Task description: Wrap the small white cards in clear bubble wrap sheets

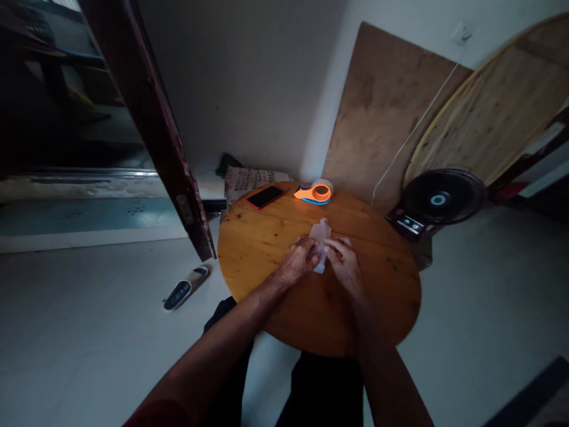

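Note:
Flat on the round wooden table (377,261) lies a small piece of pale translucent plastic (320,230), with a narrow, raised fold running along its length. My left hand (299,261) is closed over its left side, fingertips pressed onto it. From the other side, my right hand (344,261) has its fingers bent and pinching along the fold at the right edge. The fingers hide part of the plastic's middle. Farther back on the tabletop stands an orange tape dispenser (306,194) with a roll of clear tape.
A phone with a red edge (265,197) lies at the table's back left. Behind the table is a printed cardboard box (249,178). A black fan (440,198) stands to the right, near a leaning board (373,107). One slipper (184,289) is on the floor.

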The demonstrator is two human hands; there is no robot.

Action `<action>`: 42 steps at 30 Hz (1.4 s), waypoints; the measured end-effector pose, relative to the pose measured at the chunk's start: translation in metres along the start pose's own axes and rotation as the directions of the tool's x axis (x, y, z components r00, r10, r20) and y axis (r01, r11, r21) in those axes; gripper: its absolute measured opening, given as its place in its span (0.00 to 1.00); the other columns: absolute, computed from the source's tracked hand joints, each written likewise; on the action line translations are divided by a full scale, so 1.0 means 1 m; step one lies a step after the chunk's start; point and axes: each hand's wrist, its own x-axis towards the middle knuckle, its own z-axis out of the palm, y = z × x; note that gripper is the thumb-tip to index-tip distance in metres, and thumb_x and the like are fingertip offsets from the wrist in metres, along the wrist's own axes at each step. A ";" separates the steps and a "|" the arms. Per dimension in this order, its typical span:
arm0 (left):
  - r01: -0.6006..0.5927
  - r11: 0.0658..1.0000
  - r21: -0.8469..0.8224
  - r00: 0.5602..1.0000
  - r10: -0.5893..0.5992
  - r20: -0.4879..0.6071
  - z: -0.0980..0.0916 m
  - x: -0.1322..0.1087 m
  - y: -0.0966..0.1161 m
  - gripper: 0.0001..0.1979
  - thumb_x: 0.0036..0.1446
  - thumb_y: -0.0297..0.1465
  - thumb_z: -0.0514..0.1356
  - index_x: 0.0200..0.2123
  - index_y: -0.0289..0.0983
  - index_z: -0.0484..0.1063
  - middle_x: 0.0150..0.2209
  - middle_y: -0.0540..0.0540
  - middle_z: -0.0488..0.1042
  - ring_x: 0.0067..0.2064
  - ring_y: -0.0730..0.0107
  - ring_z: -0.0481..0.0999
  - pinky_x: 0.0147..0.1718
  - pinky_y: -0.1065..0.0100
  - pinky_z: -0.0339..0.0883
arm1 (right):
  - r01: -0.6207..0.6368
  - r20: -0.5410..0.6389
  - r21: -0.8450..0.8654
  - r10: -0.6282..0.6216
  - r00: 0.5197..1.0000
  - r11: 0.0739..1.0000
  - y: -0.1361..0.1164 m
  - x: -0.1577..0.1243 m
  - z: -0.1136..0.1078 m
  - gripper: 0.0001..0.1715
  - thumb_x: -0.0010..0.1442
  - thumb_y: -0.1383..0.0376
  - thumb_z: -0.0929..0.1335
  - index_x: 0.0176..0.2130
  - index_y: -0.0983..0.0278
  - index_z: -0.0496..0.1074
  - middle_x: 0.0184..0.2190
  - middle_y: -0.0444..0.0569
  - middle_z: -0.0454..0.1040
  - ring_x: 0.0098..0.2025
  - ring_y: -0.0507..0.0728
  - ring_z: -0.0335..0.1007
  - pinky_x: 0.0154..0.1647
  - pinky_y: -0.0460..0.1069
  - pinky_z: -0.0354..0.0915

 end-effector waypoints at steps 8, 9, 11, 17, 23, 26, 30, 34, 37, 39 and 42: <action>-0.094 0.994 0.056 0.995 0.092 0.030 -0.002 -0.001 -0.002 0.13 0.57 0.28 0.57 0.46 0.40 0.71 0.39 0.45 0.76 0.44 0.63 0.73 0.48 0.62 0.67 | -0.021 0.061 -0.065 0.025 0.998 0.998 0.001 -0.001 0.002 0.18 0.63 0.56 0.62 0.43 0.60 0.77 0.45 0.53 0.70 0.48 0.60 0.69 0.53 0.55 0.65; -0.102 0.993 0.055 0.995 0.100 0.030 -0.002 -0.001 -0.002 0.13 0.57 0.27 0.57 0.46 0.40 0.71 0.40 0.45 0.76 0.45 0.62 0.73 0.49 0.62 0.66 | -0.014 0.052 -0.064 0.018 0.998 0.998 0.001 -0.001 0.002 0.18 0.62 0.56 0.62 0.44 0.60 0.77 0.45 0.53 0.70 0.48 0.60 0.69 0.53 0.55 0.65; -0.120 0.992 0.048 0.992 0.119 0.027 -0.003 -0.001 -0.001 0.13 0.56 0.26 0.57 0.46 0.39 0.70 0.42 0.43 0.75 0.47 0.61 0.72 0.50 0.61 0.66 | -0.002 0.034 -0.062 0.004 0.999 0.998 0.001 -0.001 0.002 0.18 0.62 0.56 0.63 0.44 0.60 0.77 0.44 0.53 0.70 0.48 0.60 0.69 0.53 0.55 0.65; -0.071 0.997 -0.005 0.997 0.071 0.003 0.000 -0.001 -0.001 0.14 0.56 0.26 0.57 0.47 0.37 0.70 0.43 0.43 0.74 0.46 0.62 0.72 0.51 0.59 0.66 | -0.008 0.044 -0.077 0.011 0.999 0.997 0.005 -0.001 0.005 0.18 0.62 0.56 0.62 0.43 0.59 0.78 0.43 0.52 0.71 0.48 0.59 0.69 0.51 0.55 0.66; -0.174 0.984 0.026 0.985 0.174 -0.006 0.002 -0.001 -0.004 0.15 0.54 0.23 0.56 0.45 0.38 0.72 0.47 0.43 0.71 0.51 0.62 0.69 0.52 0.61 0.66 | -0.019 0.066 -0.124 0.027 0.997 0.992 0.008 -0.002 0.006 0.18 0.63 0.57 0.61 0.42 0.59 0.78 0.44 0.52 0.71 0.46 0.60 0.70 0.50 0.55 0.66; -0.181 0.982 0.053 0.983 0.180 0.017 0.000 -0.001 -0.001 0.14 0.55 0.23 0.55 0.44 0.37 0.74 0.44 0.41 0.73 0.48 0.61 0.70 0.51 0.61 0.67 | 0.002 0.076 -0.121 0.007 0.997 0.993 0.009 -0.002 0.007 0.19 0.63 0.60 0.60 0.42 0.60 0.77 0.44 0.53 0.71 0.47 0.60 0.70 0.50 0.55 0.66; -0.169 0.980 0.102 0.986 0.167 0.022 -0.002 -0.001 0.001 0.12 0.56 0.24 0.55 0.42 0.36 0.74 0.43 0.41 0.74 0.47 0.61 0.71 0.50 0.61 0.67 | -0.002 0.070 -0.127 0.011 0.998 0.992 0.008 -0.002 0.007 0.18 0.62 0.61 0.60 0.42 0.60 0.77 0.44 0.53 0.71 0.46 0.59 0.70 0.50 0.54 0.67; -0.190 0.975 0.117 0.982 0.188 0.023 -0.001 0.000 -0.001 0.14 0.57 0.25 0.55 0.45 0.37 0.74 0.46 0.41 0.73 0.48 0.61 0.71 0.51 0.60 0.67 | -0.008 0.069 -0.151 0.019 0.997 0.988 0.006 -0.002 0.006 0.17 0.62 0.61 0.61 0.41 0.58 0.77 0.42 0.52 0.71 0.45 0.59 0.70 0.48 0.54 0.67; -0.216 0.969 0.120 0.976 0.213 0.034 0.000 0.000 -0.002 0.16 0.56 0.24 0.54 0.47 0.36 0.73 0.50 0.40 0.73 0.51 0.61 0.71 0.54 0.60 0.65 | -0.012 0.090 -0.151 0.026 0.996 0.988 0.005 -0.002 0.006 0.18 0.63 0.62 0.60 0.42 0.59 0.77 0.42 0.53 0.71 0.45 0.60 0.70 0.48 0.54 0.67; -0.227 0.967 0.119 0.974 0.223 0.049 0.000 0.001 -0.002 0.16 0.57 0.23 0.54 0.47 0.35 0.73 0.51 0.40 0.72 0.52 0.60 0.71 0.55 0.59 0.64 | -0.013 0.096 -0.151 0.028 0.995 0.988 0.005 -0.002 0.006 0.19 0.63 0.62 0.59 0.42 0.60 0.76 0.43 0.53 0.71 0.45 0.60 0.69 0.48 0.54 0.66; -0.239 0.965 0.110 0.970 0.231 0.076 -0.001 0.002 -0.001 0.16 0.58 0.23 0.53 0.47 0.36 0.73 0.50 0.42 0.74 0.51 0.62 0.72 0.55 0.59 0.63 | -0.010 0.101 -0.152 0.026 0.995 0.988 0.006 -0.002 0.006 0.18 0.63 0.62 0.59 0.42 0.60 0.76 0.43 0.53 0.70 0.45 0.59 0.69 0.48 0.54 0.66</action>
